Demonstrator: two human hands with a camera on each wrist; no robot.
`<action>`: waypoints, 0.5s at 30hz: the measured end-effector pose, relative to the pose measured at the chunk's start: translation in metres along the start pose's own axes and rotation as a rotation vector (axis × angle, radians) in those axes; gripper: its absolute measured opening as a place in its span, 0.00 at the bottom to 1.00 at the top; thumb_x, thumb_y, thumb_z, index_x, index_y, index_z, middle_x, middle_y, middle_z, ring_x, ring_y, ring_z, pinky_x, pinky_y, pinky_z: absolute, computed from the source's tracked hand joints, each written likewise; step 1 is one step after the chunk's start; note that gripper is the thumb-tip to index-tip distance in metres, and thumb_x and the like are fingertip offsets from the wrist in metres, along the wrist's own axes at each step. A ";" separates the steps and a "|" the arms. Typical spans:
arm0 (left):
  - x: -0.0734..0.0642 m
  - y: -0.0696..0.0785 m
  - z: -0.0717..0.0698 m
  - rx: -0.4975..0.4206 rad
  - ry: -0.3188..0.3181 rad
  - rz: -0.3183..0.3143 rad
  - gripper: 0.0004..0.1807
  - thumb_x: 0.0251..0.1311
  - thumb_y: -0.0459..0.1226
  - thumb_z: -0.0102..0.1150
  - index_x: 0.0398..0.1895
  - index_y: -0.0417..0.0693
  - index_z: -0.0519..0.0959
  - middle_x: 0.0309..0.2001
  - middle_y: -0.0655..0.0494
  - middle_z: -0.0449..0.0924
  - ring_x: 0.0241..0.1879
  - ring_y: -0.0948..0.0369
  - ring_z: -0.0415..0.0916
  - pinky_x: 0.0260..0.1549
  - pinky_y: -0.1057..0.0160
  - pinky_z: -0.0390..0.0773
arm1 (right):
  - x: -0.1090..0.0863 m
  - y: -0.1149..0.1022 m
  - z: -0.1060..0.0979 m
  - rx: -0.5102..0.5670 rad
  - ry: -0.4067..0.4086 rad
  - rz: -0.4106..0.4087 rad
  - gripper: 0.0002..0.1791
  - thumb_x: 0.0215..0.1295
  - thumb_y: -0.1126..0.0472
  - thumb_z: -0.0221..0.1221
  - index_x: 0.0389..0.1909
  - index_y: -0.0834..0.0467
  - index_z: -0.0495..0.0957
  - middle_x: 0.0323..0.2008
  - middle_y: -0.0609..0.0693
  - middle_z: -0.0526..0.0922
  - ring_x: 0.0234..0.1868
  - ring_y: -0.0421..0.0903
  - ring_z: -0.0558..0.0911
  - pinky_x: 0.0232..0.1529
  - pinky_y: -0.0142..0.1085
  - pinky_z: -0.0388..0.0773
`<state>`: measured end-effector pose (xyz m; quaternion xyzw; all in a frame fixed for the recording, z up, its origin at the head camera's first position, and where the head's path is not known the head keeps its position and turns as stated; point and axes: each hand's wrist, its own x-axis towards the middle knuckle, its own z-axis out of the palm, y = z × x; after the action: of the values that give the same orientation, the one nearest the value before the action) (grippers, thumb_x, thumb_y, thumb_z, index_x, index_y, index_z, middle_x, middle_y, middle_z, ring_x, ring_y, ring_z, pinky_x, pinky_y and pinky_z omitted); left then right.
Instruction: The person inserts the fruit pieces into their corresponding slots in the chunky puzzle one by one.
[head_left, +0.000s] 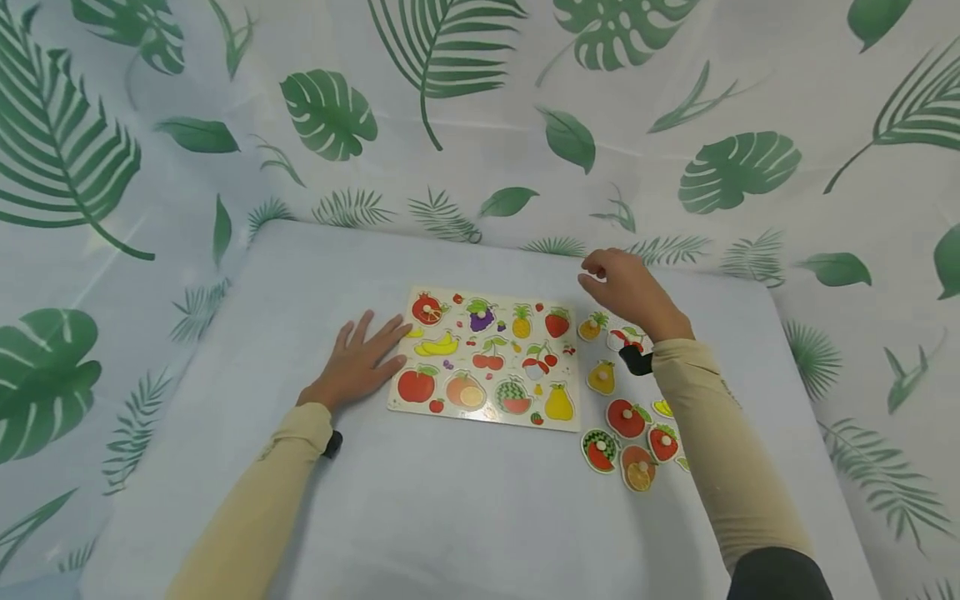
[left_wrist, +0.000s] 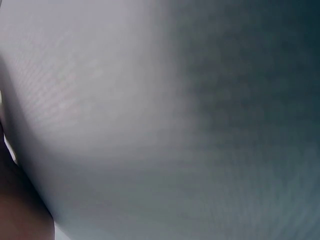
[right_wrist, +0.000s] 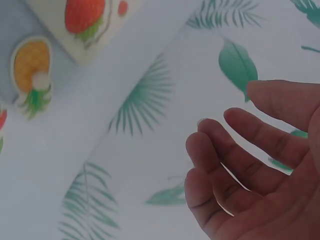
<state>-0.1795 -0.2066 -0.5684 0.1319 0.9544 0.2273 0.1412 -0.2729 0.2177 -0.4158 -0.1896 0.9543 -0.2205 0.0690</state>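
Observation:
A fruit puzzle board [head_left: 468, 408] lies on the white-covered table. My left hand [head_left: 360, 362] rests at its left edge with spread, straight fingers, the fingertips over the rim. My right hand [head_left: 626, 287] is raised beyond the board's far right corner. Its fingers are loosely bent and hold nothing, as the right wrist view shows of the same hand [right_wrist: 250, 170]. Nearest to it lies a pineapple piece [head_left: 591, 327], with a cherry piece [head_left: 624, 337] partly under the wrist. The pomegranate [head_left: 427, 309] and grapes [head_left: 482, 316] on the board show small knobs.
Right of the board lie loose knobbed pieces: a pear [head_left: 601, 378], an apple [head_left: 627, 418], a watermelon [head_left: 600, 451], a strawberry [head_left: 663, 442] and an orange [head_left: 638, 468]. The right forearm partly hides others. A leaf-patterned sheet [head_left: 465, 167] hangs behind the table.

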 end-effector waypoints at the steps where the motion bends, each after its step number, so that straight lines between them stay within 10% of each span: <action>1: 0.000 0.000 0.000 -0.001 0.000 0.000 0.38 0.80 0.57 0.49 0.88 0.62 0.55 0.88 0.57 0.46 0.85 0.44 0.25 0.78 0.39 0.24 | -0.002 0.001 -0.004 -0.002 0.005 0.010 0.16 0.79 0.64 0.60 0.58 0.72 0.80 0.55 0.69 0.82 0.57 0.66 0.79 0.62 0.61 0.77; 15: 0.000 0.002 0.000 0.002 -0.015 -0.010 0.38 0.80 0.57 0.48 0.88 0.61 0.55 0.88 0.56 0.45 0.85 0.44 0.23 0.78 0.40 0.22 | -0.013 0.043 -0.001 0.009 -0.054 0.127 0.16 0.79 0.64 0.59 0.59 0.71 0.81 0.52 0.68 0.83 0.51 0.64 0.79 0.57 0.59 0.81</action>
<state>-0.1787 -0.2048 -0.5670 0.1290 0.9542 0.2247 0.1496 -0.2754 0.2587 -0.4331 -0.1344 0.9612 -0.2148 0.1093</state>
